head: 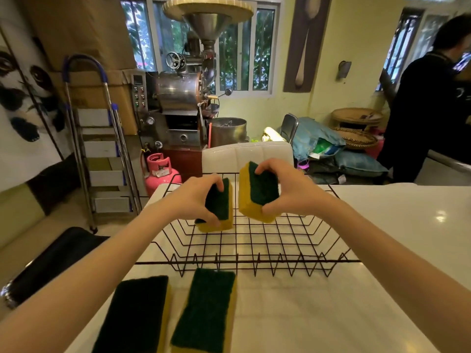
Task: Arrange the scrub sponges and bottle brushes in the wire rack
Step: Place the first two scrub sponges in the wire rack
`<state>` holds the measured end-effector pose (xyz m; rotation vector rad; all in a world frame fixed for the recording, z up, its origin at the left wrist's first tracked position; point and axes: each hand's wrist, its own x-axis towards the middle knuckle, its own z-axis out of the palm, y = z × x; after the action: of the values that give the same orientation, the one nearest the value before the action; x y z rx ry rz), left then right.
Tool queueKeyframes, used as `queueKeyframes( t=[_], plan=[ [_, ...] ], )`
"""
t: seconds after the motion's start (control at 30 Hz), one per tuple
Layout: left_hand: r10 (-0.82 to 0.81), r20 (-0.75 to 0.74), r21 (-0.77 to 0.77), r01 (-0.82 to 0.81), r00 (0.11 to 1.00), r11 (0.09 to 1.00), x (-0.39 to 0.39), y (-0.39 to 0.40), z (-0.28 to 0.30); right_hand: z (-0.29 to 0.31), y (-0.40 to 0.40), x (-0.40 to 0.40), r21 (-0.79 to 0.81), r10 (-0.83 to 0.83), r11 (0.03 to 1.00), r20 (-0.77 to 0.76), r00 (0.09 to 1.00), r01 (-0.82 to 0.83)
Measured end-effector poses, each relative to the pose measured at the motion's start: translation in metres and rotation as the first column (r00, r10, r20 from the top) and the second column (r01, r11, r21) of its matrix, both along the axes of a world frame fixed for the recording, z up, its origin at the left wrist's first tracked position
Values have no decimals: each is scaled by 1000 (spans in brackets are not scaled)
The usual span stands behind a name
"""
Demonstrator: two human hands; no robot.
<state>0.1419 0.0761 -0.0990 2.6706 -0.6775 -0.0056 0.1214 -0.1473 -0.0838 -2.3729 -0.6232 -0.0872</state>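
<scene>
A black wire rack (254, 261) sits on the white table (382, 238). My left hand (193, 200) grips a yellow and green scrub sponge (220, 207), held on edge with its lower end inside the rack. My right hand (288, 189) holds a second sponge (257, 192) tilted just above the rack, to the right of the first. Two more sponges lie flat, green side up, in front of the rack: one at the left (137, 314), one beside it (206, 309). No bottle brush is in view.
A white chair back (244, 154) stands just beyond the table. A step ladder (102, 149), a pink gas cylinder (160, 171) and a metal roasting machine (183, 98) stand further back. A person in dark clothes (428, 110) stands at the far right.
</scene>
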Motion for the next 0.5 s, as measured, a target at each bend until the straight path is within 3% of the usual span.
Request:
queueKeyframes(
  t=[0.23, 0.5],
  plan=[
    [35, -157, 128, -15, 987, 992, 35, 16, -22, -14, 29, 35, -136, -8, 991, -80, 997, -3],
    [29, -215, 182, 11, 976, 983, 45, 18, -23, -32, 56, 57, -343, 24, 937, -129, 991, -68]
  ],
)
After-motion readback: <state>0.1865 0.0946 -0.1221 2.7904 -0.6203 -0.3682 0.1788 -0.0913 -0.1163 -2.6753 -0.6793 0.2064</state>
